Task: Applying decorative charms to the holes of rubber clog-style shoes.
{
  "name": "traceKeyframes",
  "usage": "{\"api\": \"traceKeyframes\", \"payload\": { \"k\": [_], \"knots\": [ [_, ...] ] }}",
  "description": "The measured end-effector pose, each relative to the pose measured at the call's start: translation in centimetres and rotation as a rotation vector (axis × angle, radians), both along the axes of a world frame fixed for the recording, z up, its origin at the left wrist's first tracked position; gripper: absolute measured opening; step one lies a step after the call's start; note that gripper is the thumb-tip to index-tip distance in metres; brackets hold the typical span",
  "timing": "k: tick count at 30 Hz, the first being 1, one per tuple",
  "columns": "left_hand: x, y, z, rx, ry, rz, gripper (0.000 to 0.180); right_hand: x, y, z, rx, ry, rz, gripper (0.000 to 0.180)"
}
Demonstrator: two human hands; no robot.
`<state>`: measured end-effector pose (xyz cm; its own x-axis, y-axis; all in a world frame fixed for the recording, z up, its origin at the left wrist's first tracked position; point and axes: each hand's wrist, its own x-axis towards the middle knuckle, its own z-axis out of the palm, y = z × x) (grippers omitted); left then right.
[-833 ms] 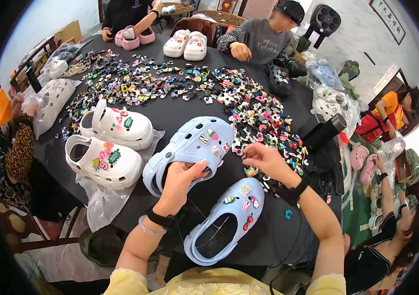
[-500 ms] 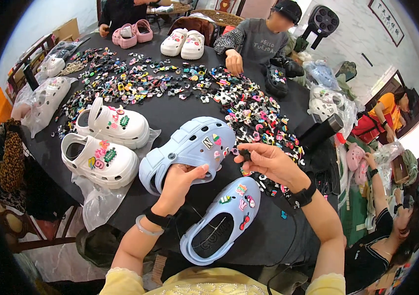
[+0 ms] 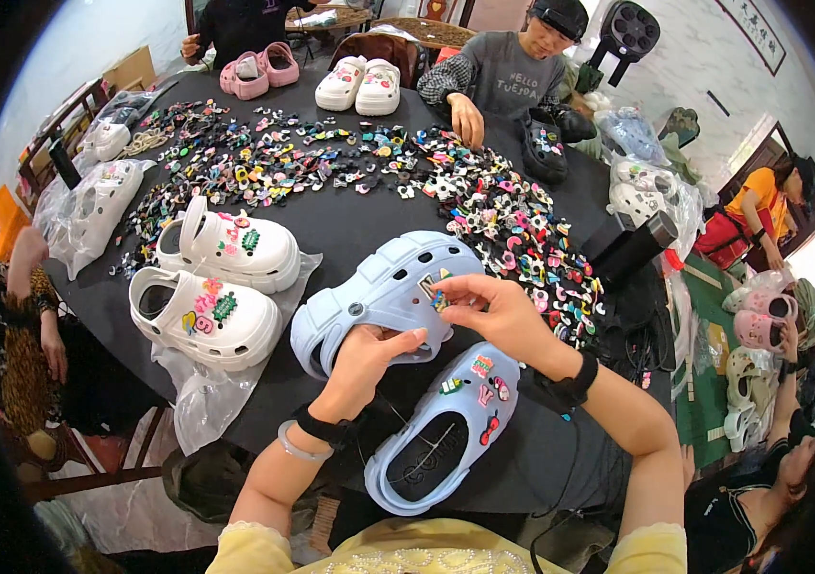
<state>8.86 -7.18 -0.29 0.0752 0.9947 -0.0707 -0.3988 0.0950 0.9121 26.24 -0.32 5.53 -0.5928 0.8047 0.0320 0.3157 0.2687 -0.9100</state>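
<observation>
A light blue clog (image 3: 350, 320) is held up by my left hand (image 3: 366, 362), with its fingers in the foot opening and its thumb along the outside. My right hand (image 3: 501, 318) pinches a small colourful shoe charm (image 3: 440, 300) against the perforated upper, beside a letter-shaped charm. The fingers cover the rest of the toe. Below, the other light blue clog (image 3: 469, 442) lies on the table, several charms fixed on its toe and a thin clear tie across its opening.
Two white clogs (image 3: 225, 330) with charms stand on clear plastic at the left. Loose charms (image 3: 513, 225) spread in a wide band across the black table (image 3: 340, 215). A dark bottle (image 3: 645, 247) lies at the right. Across the table, a co-worker's hand (image 3: 466, 121) touches the charms.
My right hand has moved left from beside the clog onto its upper, carrying the charm. My left hand keeps its hold on the clog. The view has shifted slightly.
</observation>
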Motion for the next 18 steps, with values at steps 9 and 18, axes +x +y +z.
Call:
{"api": "traceKeyframes", "payload": {
  "k": [9,18],
  "knots": [
    [-0.1,-0.1,0.1,-0.077,0.045,-0.085,0.034,-1.6,0.7,-1.6,0.552,-0.151,0.014,0.021],
    [0.0,-0.1,-0.8,-0.170,-0.073,-0.029,0.027,-1.5,0.7,-2.0,0.687,-0.203,0.097,0.020]
  ]
}}
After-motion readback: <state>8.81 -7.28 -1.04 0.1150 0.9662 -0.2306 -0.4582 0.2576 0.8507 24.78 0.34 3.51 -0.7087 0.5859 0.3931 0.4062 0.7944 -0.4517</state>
